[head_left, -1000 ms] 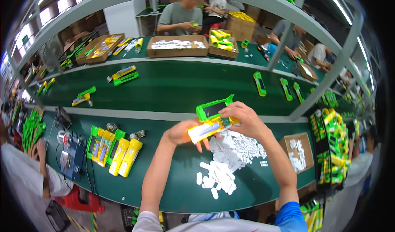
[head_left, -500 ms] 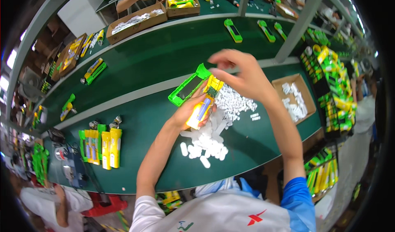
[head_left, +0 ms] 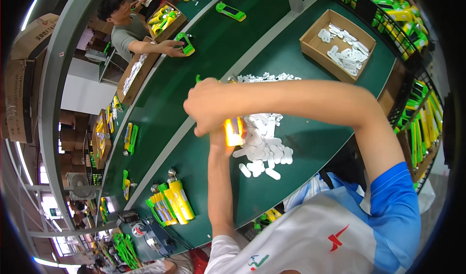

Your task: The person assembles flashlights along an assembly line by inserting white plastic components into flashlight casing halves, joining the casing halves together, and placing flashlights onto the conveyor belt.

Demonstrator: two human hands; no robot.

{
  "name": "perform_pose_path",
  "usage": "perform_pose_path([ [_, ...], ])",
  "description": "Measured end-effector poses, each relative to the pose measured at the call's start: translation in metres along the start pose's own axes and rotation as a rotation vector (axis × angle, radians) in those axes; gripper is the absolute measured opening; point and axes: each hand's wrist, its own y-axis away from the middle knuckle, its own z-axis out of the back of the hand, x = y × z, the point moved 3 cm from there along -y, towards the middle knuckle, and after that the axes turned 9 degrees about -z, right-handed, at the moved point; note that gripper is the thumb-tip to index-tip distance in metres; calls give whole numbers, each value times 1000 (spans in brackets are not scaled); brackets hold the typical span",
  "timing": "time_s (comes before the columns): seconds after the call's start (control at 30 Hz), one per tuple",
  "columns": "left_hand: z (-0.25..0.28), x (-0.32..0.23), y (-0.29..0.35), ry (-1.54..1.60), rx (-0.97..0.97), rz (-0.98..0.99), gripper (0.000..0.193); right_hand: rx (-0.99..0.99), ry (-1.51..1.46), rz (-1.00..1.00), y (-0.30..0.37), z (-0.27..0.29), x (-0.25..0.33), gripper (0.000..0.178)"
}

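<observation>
My left hand (head_left: pixel 218 140) is closed around a yellow flashlight body (head_left: pixel 234 132), whose lower end glows brightly. My right hand (head_left: pixel 209 104) crosses over in front with curled fingers, hiding most of the left hand and the flashlight's upper part. What the right fingers hold, if anything, is hidden. A bit of green plastic (head_left: pixel 198 78) shows just beyond the right knuckles. Beside and under my right forearm lies a heap of white plastic pieces (head_left: pixel 264 145), with smaller white parts (head_left: pixel 272 77) farther off.
Several yellow and green flashlights (head_left: pixel 177 201) lie at the left on the green table (head_left: pixel 301 186). A cardboard box (head_left: pixel 335 72) of white pieces stands at the right, near a black crate (head_left: pixel 388 26). Across the divider, a co-worker's hand (head_left: pixel 172 48) touches a green flashlight (head_left: pixel 186 45).
My view has turned left. My right hand has come across from the right over my left hand, covering the flashlight's upper part and most of the green frame.
</observation>
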Motion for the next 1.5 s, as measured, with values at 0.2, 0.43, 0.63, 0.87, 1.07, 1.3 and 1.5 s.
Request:
perform_pose_path([
  [0.2,-25,-20,-3,237,-212,-266,39,-340,-1683,59,70,-84,-53,38],
  [0.43,-22,-9,1,148,-210,-230,36,-700,-1348,-403,130,-150,-85,24],
  [0.63,-15,6,-4,19,-263,-141,30,-617,-331,-184,126,-166,-82,14],
  [0.87,-19,5,-3,0,-293,-174,26,-553,-256,-17,118,-170,-92,8],
  [1.07,-13,10,-6,18,-331,-216,42,-808,-1189,-266,120,-136,-94,18],
  [1.3,-35,4,7,-138,-275,-330,51,-676,-1554,-222,69,-111,-46,20],
  [1.5,-47,-5,13,-376,-350,-483,50,-643,-1582,-195,63,-112,-36,18],
])
